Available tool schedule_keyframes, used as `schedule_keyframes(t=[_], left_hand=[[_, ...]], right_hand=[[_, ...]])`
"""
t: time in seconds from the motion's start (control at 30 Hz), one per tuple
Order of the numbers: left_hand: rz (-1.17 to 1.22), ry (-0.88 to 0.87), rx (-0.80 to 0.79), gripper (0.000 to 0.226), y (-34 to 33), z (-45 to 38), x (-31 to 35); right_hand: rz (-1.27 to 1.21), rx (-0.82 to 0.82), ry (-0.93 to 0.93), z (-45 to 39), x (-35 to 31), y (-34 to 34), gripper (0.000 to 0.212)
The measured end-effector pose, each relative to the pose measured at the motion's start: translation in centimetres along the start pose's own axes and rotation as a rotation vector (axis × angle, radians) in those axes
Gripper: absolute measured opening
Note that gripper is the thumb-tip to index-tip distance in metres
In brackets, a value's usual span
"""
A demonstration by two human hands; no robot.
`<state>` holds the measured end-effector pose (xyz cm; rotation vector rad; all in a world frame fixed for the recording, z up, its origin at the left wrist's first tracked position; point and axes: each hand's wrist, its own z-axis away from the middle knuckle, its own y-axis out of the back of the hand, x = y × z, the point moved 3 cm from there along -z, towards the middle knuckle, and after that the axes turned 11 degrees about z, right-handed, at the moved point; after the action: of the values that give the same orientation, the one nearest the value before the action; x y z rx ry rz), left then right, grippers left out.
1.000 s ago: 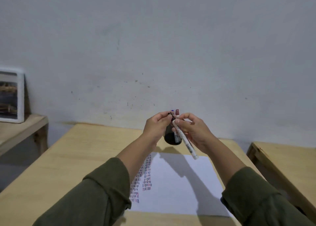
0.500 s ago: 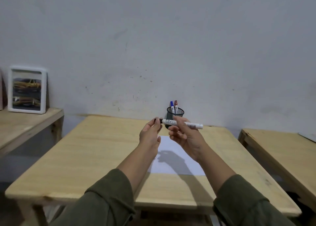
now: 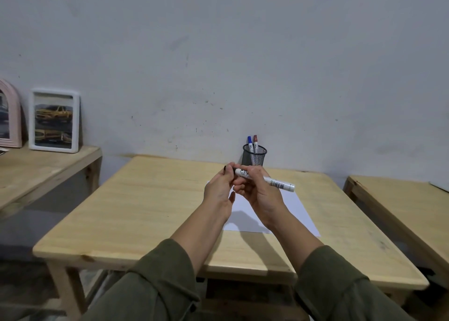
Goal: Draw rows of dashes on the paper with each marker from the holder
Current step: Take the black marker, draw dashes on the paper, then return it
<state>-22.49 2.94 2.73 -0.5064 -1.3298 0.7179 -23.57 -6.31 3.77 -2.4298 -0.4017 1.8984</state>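
My right hand (image 3: 261, 194) grips a white marker (image 3: 274, 181) held nearly level above the table, its black cap end pointing left. My left hand (image 3: 220, 192) pinches that black cap (image 3: 228, 168) with thumb and fingertips. Behind the hands stands a black mesh holder (image 3: 255, 156) with a blue-capped marker (image 3: 249, 142) and a red-capped marker (image 3: 255, 142) upright in it. The white paper (image 3: 298, 211) lies on the wooden table (image 3: 145, 211) below my hands. My arms hide the paper's left part, so no dashes show.
A second wooden table (image 3: 408, 209) stands to the right across a narrow gap. On a lower wooden shelf (image 3: 36, 170) to the left lean a white picture frame (image 3: 54, 120) and a pink arched frame (image 3: 9, 119). A grey wall rises just behind the holder.
The view pulled back and up from the table, so the paper now looks farther away. The marker swung from steeply tilted to nearly level, and my left hand stayed on its cap end.
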Motion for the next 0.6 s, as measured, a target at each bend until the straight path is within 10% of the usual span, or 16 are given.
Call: schedule_keyframes(t=[0.27,0.6], left_hand=[[-0.092,-0.069,0.137,0.014,2.9,-1.6,2.2],[-1.066,-0.315,0.380,0.016,10.2,-3.6,1.5]], right_hand=[[0.261,0.024,0.041,0.4,1.0,1.4,0.013],[0.183,0.124,-0.130,0.7,5.2,4.5,0.009]])
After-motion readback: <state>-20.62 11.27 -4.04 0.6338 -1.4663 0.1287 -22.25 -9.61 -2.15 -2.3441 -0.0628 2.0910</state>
